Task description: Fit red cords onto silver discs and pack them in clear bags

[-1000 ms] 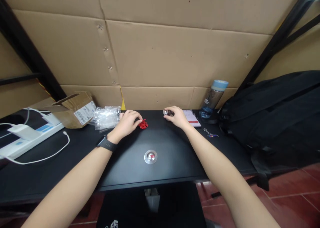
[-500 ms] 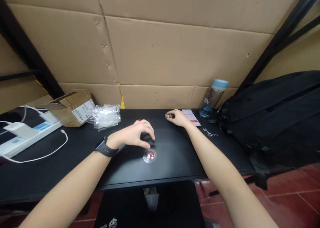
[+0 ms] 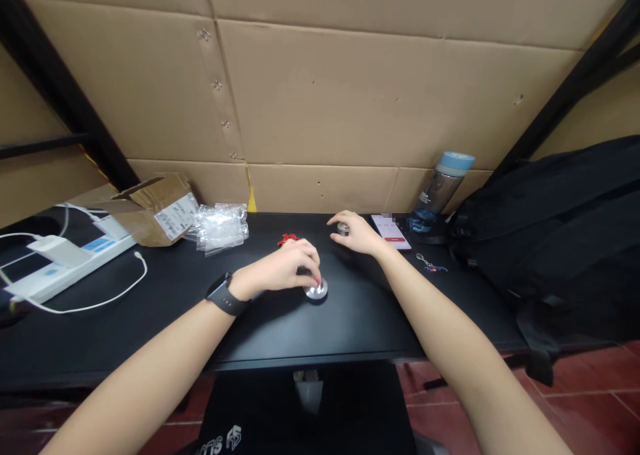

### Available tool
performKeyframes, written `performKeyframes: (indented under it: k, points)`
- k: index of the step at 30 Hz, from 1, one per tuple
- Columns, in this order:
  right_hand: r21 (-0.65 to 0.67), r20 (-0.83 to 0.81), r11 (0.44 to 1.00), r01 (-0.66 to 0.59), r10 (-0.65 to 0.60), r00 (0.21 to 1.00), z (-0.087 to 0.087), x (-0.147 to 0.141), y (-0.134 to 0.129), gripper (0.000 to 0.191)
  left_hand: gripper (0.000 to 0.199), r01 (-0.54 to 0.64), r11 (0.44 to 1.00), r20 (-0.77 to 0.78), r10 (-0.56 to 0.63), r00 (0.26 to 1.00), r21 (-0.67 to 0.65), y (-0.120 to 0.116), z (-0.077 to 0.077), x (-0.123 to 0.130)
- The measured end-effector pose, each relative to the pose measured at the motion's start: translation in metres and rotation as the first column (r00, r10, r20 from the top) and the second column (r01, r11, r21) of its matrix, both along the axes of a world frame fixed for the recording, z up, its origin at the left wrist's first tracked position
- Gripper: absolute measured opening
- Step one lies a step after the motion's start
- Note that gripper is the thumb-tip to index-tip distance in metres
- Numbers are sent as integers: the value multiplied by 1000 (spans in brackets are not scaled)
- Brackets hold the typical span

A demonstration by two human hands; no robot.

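Observation:
On the black table, my left hand (image 3: 295,266), with a dark watch on its wrist, pinches something small and red over a clear round dish (image 3: 317,290). Its fingertips are close together at the dish's middle. Behind that hand lies a small heap of red pieces (image 3: 289,239). My right hand (image 3: 356,234) is farther back, its thumb and fingers apart around a small round transparent container (image 3: 343,228) that stands on the table. Whether the fingers touch the container cannot be made out.
A phone (image 3: 391,232), a keychain (image 3: 431,264), a bottle (image 3: 443,192) and a black backpack (image 3: 555,235) are on the right. Clear plastic bags (image 3: 220,228), an open cardboard box (image 3: 155,212) and a white power strip (image 3: 75,266) with cables are on the left.
My left hand has closed its fingers over the dish, and the red heap behind it shows more. My right hand's fingers have opened from around the small container. The whole view has shifted slightly.

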State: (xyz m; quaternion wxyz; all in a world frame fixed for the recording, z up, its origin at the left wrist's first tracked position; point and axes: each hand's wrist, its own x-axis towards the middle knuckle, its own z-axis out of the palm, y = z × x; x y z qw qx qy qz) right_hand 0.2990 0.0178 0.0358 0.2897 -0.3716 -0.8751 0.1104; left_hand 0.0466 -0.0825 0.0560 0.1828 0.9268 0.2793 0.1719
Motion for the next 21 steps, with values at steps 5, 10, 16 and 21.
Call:
performKeyframes:
  k: [5,10,16,21]
  points:
    - [-212,-33,929,-304,304,952,17,-23,-31,44,18,-356,904,134,332,934,239,12,-6,-10]
    - [-104,-78,959,-263,256,964,14,-43,-46,38,17,-463,827,207,416,885,319,18,-12,-13]
    - [-45,-32,974,-223,221,975,3,-50,-48,31,16,-461,815,214,410,887,350,19,-15,-12]
    - [-30,2,979,-201,201,980,1,-53,-51,28,16,-465,818,206,418,885,338,20,-18,-11]
